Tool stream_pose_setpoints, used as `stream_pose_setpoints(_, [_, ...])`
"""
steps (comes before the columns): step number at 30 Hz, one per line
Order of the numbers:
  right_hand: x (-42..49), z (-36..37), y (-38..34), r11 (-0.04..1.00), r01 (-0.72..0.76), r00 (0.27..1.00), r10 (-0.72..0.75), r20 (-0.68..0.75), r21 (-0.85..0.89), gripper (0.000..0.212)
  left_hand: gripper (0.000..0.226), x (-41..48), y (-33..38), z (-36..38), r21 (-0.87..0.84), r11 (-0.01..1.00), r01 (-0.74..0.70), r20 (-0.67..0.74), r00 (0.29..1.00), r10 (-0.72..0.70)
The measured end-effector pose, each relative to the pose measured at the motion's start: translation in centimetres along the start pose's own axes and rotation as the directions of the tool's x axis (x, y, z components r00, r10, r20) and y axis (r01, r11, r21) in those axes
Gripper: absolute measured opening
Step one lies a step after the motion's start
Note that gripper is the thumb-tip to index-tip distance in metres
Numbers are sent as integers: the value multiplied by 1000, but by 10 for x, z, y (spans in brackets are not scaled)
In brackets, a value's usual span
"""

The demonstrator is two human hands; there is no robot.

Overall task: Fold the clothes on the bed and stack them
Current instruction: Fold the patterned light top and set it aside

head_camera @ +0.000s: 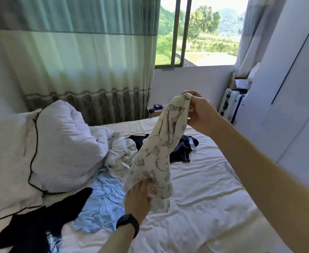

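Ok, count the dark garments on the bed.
2. Near dark garment lies bottom left, beside the blue top; far dark garment lies behind the held printed cloth. More may hide under the white pile.

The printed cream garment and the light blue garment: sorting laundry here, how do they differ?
The printed cream garment hangs lifted, held at the top by the right hand and lower down by the left hand; the light blue garment lies crumpled on the bed. The cream one carries dark line drawings; the blue one shows no dark print. Neither is folded yet.
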State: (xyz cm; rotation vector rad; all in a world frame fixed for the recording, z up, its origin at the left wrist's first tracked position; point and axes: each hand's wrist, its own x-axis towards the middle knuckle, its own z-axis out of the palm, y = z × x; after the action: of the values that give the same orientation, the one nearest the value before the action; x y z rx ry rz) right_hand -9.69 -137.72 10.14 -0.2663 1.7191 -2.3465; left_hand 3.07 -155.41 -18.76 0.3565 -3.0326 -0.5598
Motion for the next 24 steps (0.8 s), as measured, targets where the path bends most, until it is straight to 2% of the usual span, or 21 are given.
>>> stream_pose_setpoints(1, [3,-12,2,999,12,998,-15,-66,-42,36,53,5,-4,-9,-64,998,-1,-51,999,-2])
stream_pose_setpoints(3, [12,-41,15,971,-7,980,-41,-194,-240,35,37,18,-12,-40,-352,936,20,-99,993,-58])
stream_pose_setpoints(5, [17,-70,40,843,-90,955,-77,-285,-530,24,31,39,-18,-78,-595,802,46,-110,984,-138])
stream_pose_setpoints(6, [16,-83,56,727,-156,952,-71,-299,-669,20,29,50,-20,-97,-633,774,33,-116,984,-137])
stream_pose_setpoints(8, [3,-91,89,466,-232,963,-12,-268,-854,29,19,65,-13,-135,-574,818,-31,-116,992,-44])
stream_pose_setpoints(9, [-5,-85,103,417,-201,975,-4,-223,-887,37,15,71,-7,-150,-526,848,-69,-115,993,9])
stream_pose_setpoints(10, [-19,-74,115,444,-138,986,-22,-164,-885,44,14,75,3,-161,-490,864,-114,-122,991,61])
stream_pose_setpoints(12, [-46,-33,134,562,38,997,-78,-7,-826,58,15,84,19,-180,-415,891,-186,-146,980,137])
stream_pose_setpoints(15, [-64,23,148,576,140,990,-89,108,-805,73,10,94,40,-199,-435,877,-205,-114,978,173])
stream_pose_setpoints(17, [-60,40,148,536,131,989,-134,69,-834,62,9,96,47,-206,-446,866,-225,-97,974,203])
stream_pose_setpoints(20, [-48,44,142,477,122,987,-154,53,-870,31,7,90,41,-212,-424,873,-240,-112,971,212])
stream_pose_setpoints(22, [-42,37,136,510,143,990,-77,121,-848,24,3,87,24,-216,-430,876,-221,-133,975,180])
stream_pose_setpoints(24, [-34,25,129,539,120,992,-32,122,-834,19,13,80,1,-215,-419,882,-216,-133,975,176])
